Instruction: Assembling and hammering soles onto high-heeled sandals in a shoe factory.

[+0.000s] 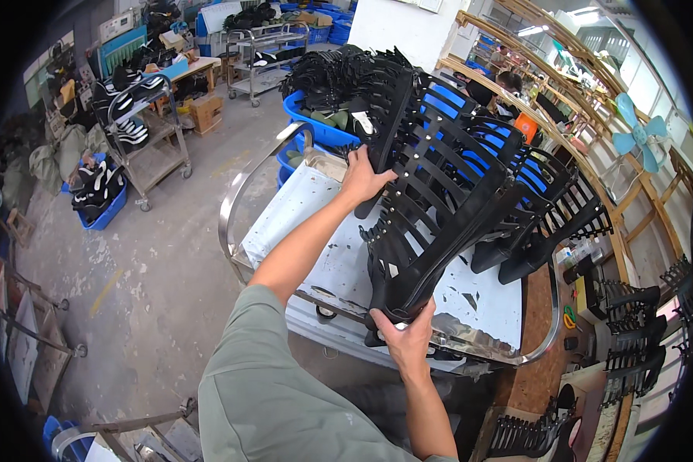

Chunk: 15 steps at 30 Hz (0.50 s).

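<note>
A tall black boot [446,258] with many open straps and metal studs leans over a metal trolley, its foot end toward me. My right hand [408,337] is closed round its lower end, thumb on the near side. My left hand [364,181] grips a black boot shaft [390,115] at the left, with the thumb across its edge beside the studded straps. Whether both shafts belong to a pair, I cannot tell. More black strappy boots [543,239] stand to the right on the trolley's white top [285,223].
Blue tubs [316,132] heaped with black pieces stand behind the trolley. A wooden rack [624,223] with a pale blue fan [641,138] runs along the right. Several boots [631,331] lie at the lower right. A shoe cart [150,165] stands at the left.
</note>
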Tool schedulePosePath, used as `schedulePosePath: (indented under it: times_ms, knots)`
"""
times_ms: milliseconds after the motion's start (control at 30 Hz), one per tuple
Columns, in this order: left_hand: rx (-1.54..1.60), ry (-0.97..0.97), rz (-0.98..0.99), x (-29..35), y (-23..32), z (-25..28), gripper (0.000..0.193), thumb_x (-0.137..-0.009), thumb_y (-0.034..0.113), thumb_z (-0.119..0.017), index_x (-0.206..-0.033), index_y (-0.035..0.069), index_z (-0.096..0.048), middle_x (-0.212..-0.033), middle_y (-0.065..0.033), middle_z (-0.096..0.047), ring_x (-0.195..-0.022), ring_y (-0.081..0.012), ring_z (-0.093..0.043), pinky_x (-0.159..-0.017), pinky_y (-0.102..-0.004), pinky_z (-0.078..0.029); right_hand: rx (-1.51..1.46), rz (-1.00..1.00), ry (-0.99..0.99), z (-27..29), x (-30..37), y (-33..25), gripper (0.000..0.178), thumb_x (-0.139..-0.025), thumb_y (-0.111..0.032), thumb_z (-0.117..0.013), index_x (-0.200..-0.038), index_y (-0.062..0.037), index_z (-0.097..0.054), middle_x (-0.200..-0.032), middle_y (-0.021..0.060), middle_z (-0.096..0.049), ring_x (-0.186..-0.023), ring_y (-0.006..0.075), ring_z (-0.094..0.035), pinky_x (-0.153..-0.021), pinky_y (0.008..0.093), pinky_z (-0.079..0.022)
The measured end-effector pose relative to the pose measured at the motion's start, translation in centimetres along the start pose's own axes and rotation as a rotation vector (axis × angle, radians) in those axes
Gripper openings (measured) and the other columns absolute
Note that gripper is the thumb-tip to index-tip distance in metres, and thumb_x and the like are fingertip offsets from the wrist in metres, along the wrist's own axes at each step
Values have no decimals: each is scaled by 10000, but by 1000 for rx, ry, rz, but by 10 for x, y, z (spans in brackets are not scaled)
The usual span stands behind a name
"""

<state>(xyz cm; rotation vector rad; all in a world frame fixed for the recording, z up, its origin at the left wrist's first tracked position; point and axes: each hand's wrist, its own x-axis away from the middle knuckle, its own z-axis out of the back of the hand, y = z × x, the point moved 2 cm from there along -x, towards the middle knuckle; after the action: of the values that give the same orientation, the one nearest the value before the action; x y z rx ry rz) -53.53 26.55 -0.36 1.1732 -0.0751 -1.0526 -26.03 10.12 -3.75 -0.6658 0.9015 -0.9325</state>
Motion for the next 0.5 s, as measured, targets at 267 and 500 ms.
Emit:
schedulePosePath:
  times_ms: [267, 500]
  knots:
    - [982, 26, 47, 158, 46, 56, 817, -773, 338, -735, -1366, -31, -311, -1377, -191, -382, -1210, -291, -476, -977, -371, -429, 5, 103, 24, -3, 2, 9, 939, -670, -262, -848, -1355, 58, -291, -1206, 251, -510, -1046, 352, -565, -880, 401, -473]
    - [521, 110, 145, 218, 50, 98, 608, -783, 161, -736, -1268, -50, -436, -1153, -130, -554, -994, -181, -562, -843, -288, -470, -230, 303, -252, -1, 24, -6, 740, -782, -116, -736, -1382, 21, -325, -1344, 267, -420, -1053, 322, -616, -866, 374, -512]
